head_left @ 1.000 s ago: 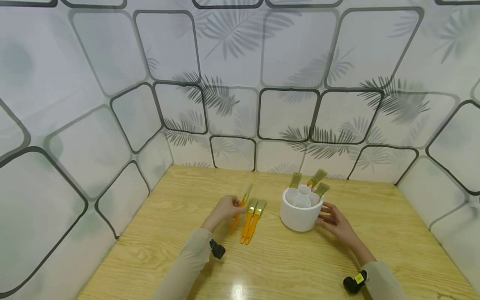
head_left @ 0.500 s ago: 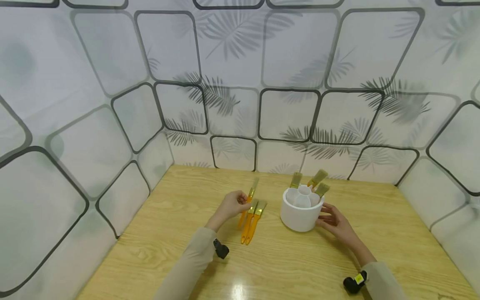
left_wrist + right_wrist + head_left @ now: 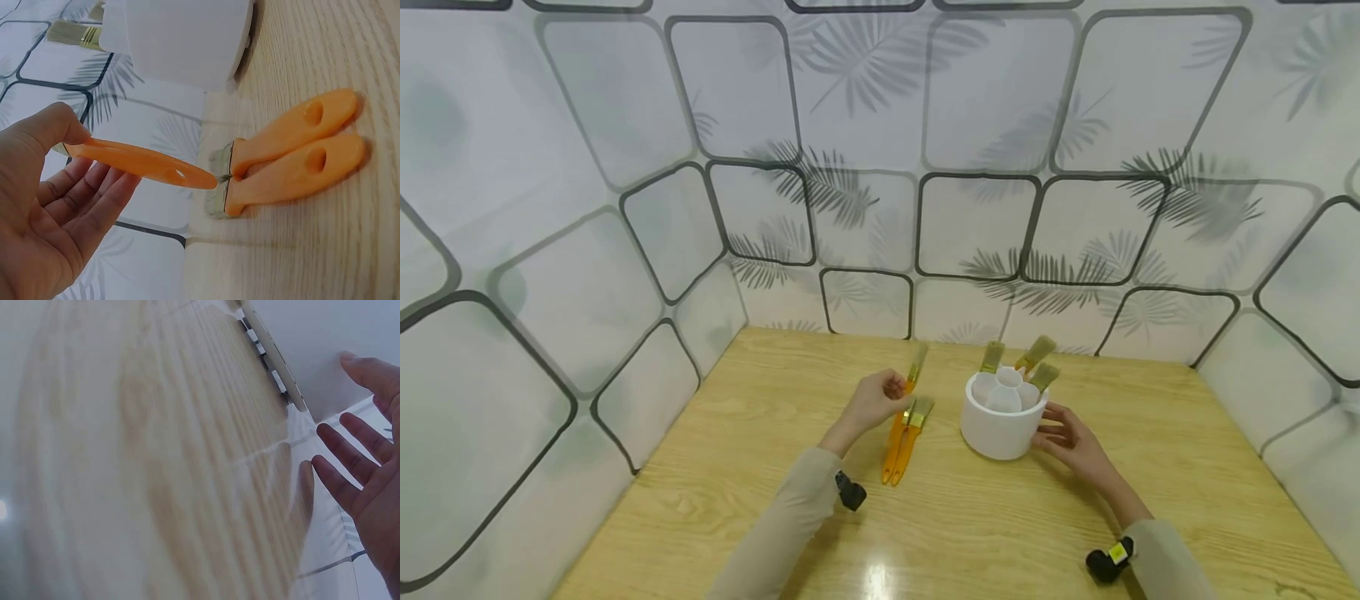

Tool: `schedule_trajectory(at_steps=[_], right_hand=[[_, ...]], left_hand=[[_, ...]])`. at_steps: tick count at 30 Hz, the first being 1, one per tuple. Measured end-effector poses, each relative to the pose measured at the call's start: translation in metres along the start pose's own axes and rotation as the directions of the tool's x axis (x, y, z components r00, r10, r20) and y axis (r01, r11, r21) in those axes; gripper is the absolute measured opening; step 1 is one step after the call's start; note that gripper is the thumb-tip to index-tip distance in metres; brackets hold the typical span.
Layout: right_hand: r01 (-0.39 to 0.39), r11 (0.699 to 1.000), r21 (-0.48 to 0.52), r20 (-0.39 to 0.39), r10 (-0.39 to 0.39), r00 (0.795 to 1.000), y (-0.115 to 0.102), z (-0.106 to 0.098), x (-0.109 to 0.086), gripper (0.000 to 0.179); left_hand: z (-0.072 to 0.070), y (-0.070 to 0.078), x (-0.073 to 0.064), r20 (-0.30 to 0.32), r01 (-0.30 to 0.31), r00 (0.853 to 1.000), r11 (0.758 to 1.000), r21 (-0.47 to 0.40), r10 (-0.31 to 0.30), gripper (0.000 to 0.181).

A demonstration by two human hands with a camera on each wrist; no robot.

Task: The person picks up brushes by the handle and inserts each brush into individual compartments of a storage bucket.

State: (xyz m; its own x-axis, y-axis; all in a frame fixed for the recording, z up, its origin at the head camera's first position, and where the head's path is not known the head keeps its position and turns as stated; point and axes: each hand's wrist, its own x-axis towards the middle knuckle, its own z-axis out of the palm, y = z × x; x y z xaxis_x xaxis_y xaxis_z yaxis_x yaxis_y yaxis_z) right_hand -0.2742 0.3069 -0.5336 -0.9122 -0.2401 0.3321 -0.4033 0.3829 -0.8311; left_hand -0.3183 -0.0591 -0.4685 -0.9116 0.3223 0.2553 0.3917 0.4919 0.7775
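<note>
Left hand [image 3: 874, 400] has an orange-handled brush [image 3: 144, 164] pinched, two more brushes [image 3: 910, 442] lying on the tabletop [image 3: 1000, 533]. Right hand [image 3: 1078, 447]'s kinda loosely spread, thumb up against the white holder [image 3: 998, 435].

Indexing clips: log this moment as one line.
left hand: holds brush; right hand: beside holder; holder: three brushes; table: two brushes

Left hand [image 3: 874, 402]: gap rightward over tabletop [image 3: 946, 450] up to white holder [image 3: 1000, 433]; two lying brushes [image 3: 907, 448] low, just right. Right hand [image 3: 1075, 443]: holder blocks leftward, bristles [image 3: 992, 356] jut above it; room rightward.
</note>
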Motion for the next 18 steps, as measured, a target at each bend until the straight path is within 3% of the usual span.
schedule_trajectory(at_steps=[9, 18], right_hand=[[0.008, 0.998, 0.068, 0.005, -0.008, 1.0, 0.0026, 0.0014, 0.0018, 0.06], [0.013, 0.998, 0.063, -0.003, -0.013, 1.0, 0.0036, -0.0011, 0.0019, 0.059]], left_hand=[[0.0061, 0.005, 0.0031, -0.013, 0.009, 1.0, 1.0, -0.028, -0.009, 0.014], [0.0085, 0.0079, 0.0057, -0.021, 0.007, 1.0, 0.998, -0.063, -0.009, 0.013]])
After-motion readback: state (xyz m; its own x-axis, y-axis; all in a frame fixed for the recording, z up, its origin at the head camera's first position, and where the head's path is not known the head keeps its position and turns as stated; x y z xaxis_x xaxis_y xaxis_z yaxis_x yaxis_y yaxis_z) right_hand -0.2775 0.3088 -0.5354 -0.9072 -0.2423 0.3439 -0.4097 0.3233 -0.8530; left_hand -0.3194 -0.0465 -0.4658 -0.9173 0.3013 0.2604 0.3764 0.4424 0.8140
